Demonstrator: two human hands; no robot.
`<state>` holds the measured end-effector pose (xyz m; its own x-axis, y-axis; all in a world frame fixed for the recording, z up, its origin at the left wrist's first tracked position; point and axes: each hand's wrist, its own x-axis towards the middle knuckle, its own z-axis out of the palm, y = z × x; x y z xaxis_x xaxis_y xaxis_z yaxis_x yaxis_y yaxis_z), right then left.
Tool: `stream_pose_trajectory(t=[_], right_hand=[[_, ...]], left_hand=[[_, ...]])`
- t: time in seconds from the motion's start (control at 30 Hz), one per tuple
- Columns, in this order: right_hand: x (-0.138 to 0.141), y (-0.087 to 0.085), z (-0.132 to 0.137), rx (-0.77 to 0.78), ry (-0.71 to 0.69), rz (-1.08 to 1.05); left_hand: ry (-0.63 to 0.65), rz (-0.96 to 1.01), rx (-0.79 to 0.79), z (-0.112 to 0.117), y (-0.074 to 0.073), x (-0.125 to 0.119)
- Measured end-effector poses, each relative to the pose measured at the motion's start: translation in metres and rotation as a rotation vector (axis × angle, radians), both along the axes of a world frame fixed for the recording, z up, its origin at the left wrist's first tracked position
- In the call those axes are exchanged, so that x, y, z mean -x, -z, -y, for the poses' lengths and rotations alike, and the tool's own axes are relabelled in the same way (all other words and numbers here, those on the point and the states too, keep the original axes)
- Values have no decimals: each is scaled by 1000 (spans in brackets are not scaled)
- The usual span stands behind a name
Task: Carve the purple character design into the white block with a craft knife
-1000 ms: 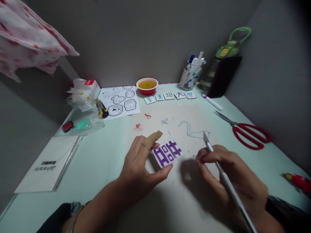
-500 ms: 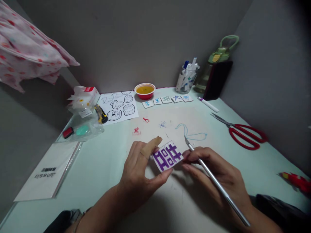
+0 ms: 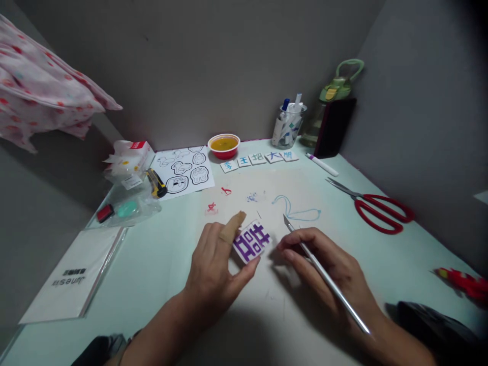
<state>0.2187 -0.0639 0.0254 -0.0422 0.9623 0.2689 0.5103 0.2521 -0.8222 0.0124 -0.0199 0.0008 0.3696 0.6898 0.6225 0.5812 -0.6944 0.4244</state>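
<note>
My left hand (image 3: 217,269) pinches a small white block (image 3: 252,241) with purple characters drawn on its face, thumb at its near edge and a bandaged forefinger at its far edge. It sits on the pale green table (image 3: 163,254). My right hand (image 3: 328,264) grips a thin silver craft knife (image 3: 324,277), blade tip pointing up and away just right of the block. The blade is off the block.
Red scissors (image 3: 377,211) and a white marker (image 3: 322,164) lie at the right. A row of small lettered tiles (image 3: 258,158), a red bowl (image 3: 223,145) and a pen cup (image 3: 286,127) stand at the back. A line-drawing sheet (image 3: 183,170), a yellow cutter (image 3: 156,183) and a booklet (image 3: 72,274) lie left.
My right hand with the knife moved left, close to the block. My left hand shifted the block slightly left and turned it.
</note>
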Motion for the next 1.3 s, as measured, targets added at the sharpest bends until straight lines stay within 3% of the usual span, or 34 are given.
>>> stream_pose_trajectory(t=[0.17,0.3,0.63,1.3], right_hand=[[-1,6,0,-141,-108,107],[0,15,-2,-167,-217,157],[7,35,1,-148,-215,206],[9,31,-3,-134,-269,224]], left_hand=[[-32,-68,287,-13,14,7],[-50,-101,372,-15,20,8],[-67,-102,347,-15,21,6],[-61,-135,327,-15,19,8]])
